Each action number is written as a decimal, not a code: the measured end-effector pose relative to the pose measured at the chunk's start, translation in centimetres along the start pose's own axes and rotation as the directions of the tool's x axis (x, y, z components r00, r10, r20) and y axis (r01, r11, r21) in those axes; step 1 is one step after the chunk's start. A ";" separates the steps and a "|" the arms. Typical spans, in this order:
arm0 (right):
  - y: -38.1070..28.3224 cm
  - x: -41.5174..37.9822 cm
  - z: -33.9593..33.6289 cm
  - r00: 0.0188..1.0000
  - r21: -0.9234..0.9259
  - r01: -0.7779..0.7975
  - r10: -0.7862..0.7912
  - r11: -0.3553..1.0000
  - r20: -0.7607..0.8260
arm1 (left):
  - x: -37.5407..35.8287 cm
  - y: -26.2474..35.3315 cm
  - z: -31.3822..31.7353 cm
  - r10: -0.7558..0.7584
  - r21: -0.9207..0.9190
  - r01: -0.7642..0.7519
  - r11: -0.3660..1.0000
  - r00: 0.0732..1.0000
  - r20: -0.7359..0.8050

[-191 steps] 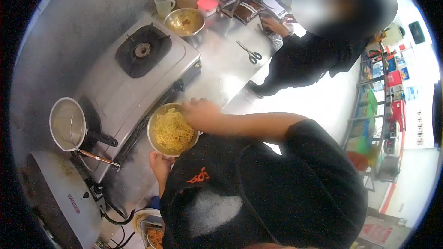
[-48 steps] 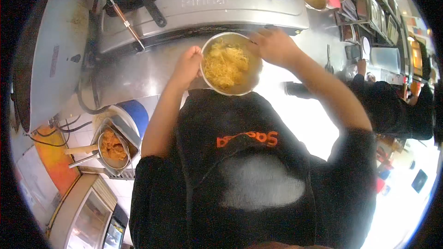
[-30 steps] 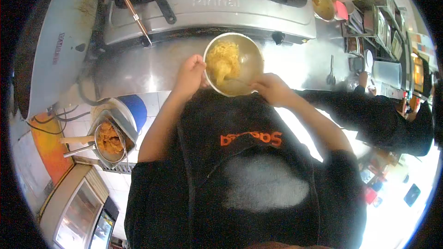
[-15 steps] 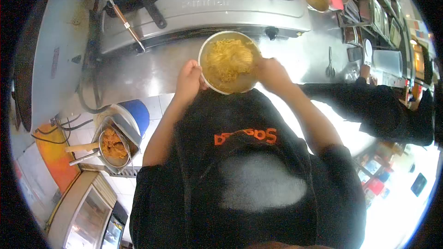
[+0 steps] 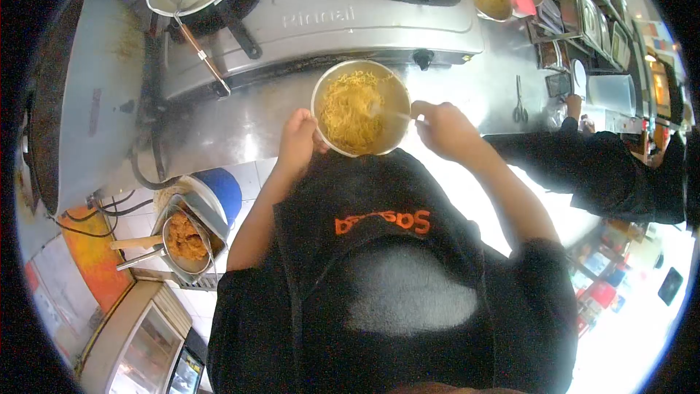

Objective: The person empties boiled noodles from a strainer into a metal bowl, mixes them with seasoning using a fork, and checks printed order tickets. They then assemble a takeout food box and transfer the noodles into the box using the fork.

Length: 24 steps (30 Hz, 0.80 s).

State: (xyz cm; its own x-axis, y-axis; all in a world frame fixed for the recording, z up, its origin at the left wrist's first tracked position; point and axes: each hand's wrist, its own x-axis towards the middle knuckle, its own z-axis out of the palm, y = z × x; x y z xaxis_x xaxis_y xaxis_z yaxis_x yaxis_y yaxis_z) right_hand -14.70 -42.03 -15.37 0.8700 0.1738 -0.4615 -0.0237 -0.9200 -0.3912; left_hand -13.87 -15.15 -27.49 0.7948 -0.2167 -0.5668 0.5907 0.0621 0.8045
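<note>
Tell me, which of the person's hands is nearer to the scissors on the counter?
The right hand. It holds a utensil beside the noodle bowl, on the same side as the scissors. The left hand grips the bowl's far rim, farther away.

Yellow noodles (image 5: 350, 113), silver bowl (image 5: 397, 135)
</note>
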 end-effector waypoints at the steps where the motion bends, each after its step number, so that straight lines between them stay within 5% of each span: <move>1: -0.1 0.7 0.0 0.999 -0.107 -0.002 -0.003 0.994 -0.052 | -0.4 0.5 0.2 0.016 -0.003 -0.016 1.000 1.000 -0.010; 6: 0.5 3.0 1.0 1.000 -0.510 -0.002 -0.014 0.860 -0.027 | -0.8 0.5 1.0 0.054 -0.058 -0.053 0.997 0.998 0.017; 9: 2.4 2.8 2.2 0.989 -0.374 0.123 -0.080 0.919 0.128 | -1.2 0.3 1.1 0.046 -0.016 -0.046 0.999 0.999 0.002; 11: 3.4 3.1 3.5 0.962 -0.029 0.176 -0.166 0.984 0.217 | -1.6 0.0 1.5 0.051 -0.086 -0.050 0.995 0.999 0.015; 14: 2.4 4.0 4.7 0.995 -0.247 0.038 -0.014 0.968 0.099 | -1.5 -0.1 1.4 0.089 -0.072 -0.084 0.994 0.994 0.058; 18: 0.9 4.2 4.2 0.999 -0.233 -0.033 0.030 0.972 -0.017 | -0.8 -2.0 1.1 0.078 -0.097 -0.071 0.993 0.995 0.068; 24: 3.4 4.5 6.0 1.000 0.081 -0.001 0.002 0.997 -0.009 | -1.0 -1.1 0.4 0.050 -0.102 -0.041 0.994 0.995 0.087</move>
State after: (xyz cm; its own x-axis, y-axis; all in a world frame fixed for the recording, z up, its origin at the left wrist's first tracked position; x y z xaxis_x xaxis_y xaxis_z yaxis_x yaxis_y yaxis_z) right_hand -13.85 -42.27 -23.57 0.8744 0.1691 -0.4548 -0.0644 -0.8886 -0.4541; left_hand -15.38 -15.37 -27.70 0.8080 -0.2971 -0.5087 0.5689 0.1695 0.8047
